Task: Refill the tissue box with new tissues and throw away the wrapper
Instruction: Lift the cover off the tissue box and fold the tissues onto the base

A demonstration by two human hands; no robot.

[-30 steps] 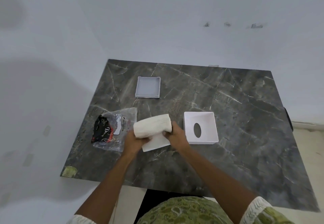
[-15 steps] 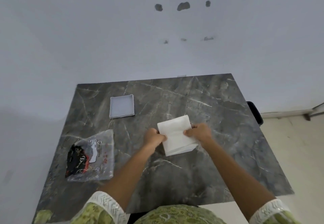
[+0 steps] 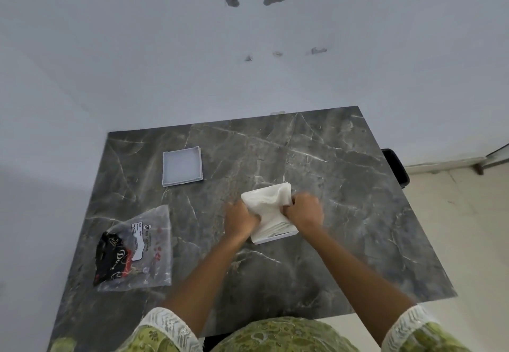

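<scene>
White, soft paper fills both hands: the left hand (image 3: 241, 221) and right hand (image 3: 304, 212) are each clenched on a side of the tissue stack (image 3: 266, 200), pressing it down into the white tissue box (image 3: 275, 237), whose near edge shows just below the knuckles. The stack looks light and limp; it creases and bulges between the fists, so it is best held by its two opposite flanks and eased in squarely, since loose sheets would likely snag or tear on the box walls. How deep it already sits inside I cannot tell, as the fingers hide the rim.

Well to the left of the left fingers, the clear plastic wrapper (image 3: 137, 249) lies flat on the grey marble table (image 3: 358, 241), with a dark printed insert showing through it; it looks slippery and weightless, not yet thrown away. Farther off, beyond the left fingers, the box's shallow white lid (image 3: 182, 165) lies open side up, and it holds nothing.
</scene>
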